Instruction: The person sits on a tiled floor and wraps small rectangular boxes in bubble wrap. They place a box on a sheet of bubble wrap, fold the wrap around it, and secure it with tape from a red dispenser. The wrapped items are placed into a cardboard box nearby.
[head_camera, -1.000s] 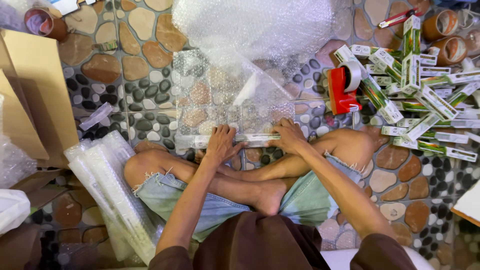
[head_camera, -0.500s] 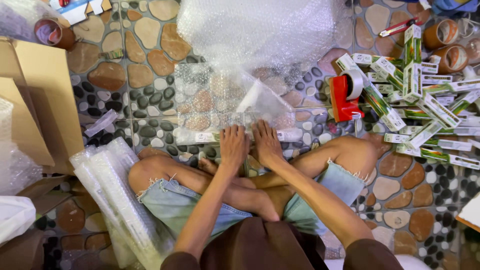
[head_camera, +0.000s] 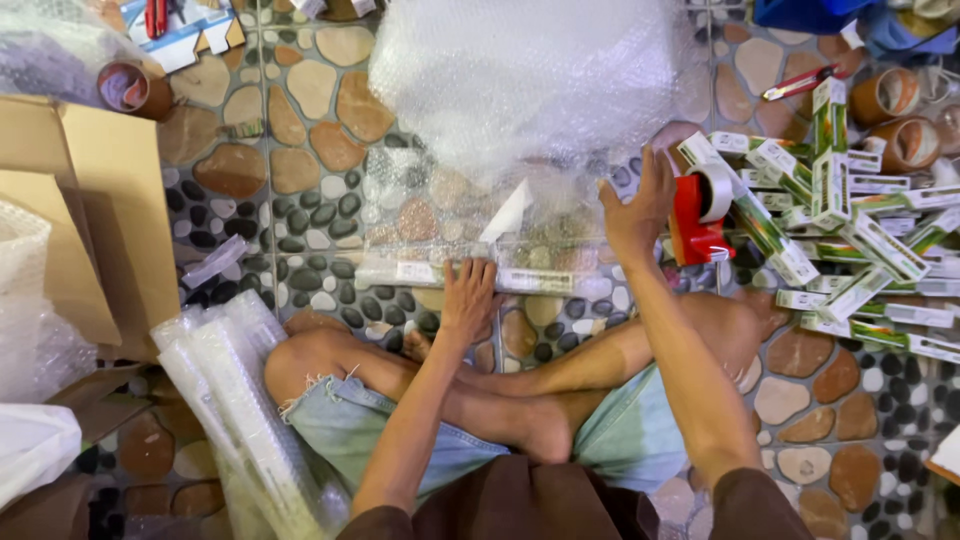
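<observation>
I sit cross-legged on a pebble-patterned floor. My left hand (head_camera: 468, 300) presses flat on a long narrow box rolled in bubble wrap (head_camera: 520, 262) that lies across the floor in front of my knees. My right hand (head_camera: 638, 205) is lifted with fingers spread, just left of a red tape dispenser (head_camera: 697, 215) and not touching it. The bubble wrap sheet runs from the wrapped box up to a big roll of bubble wrap (head_camera: 530, 70) at the top middle.
A heap of long green-and-white boxes (head_camera: 850, 230) lies at the right, with brown tape rolls (head_camera: 895, 120) behind it. Cardboard boxes (head_camera: 90, 200) stand at the left. Several wrapped packages (head_camera: 240, 400) lie beside my left knee.
My right hand has left the wrapped box and moved up and right toward the red tape dispenser. My left hand stays pressed on the box.
</observation>
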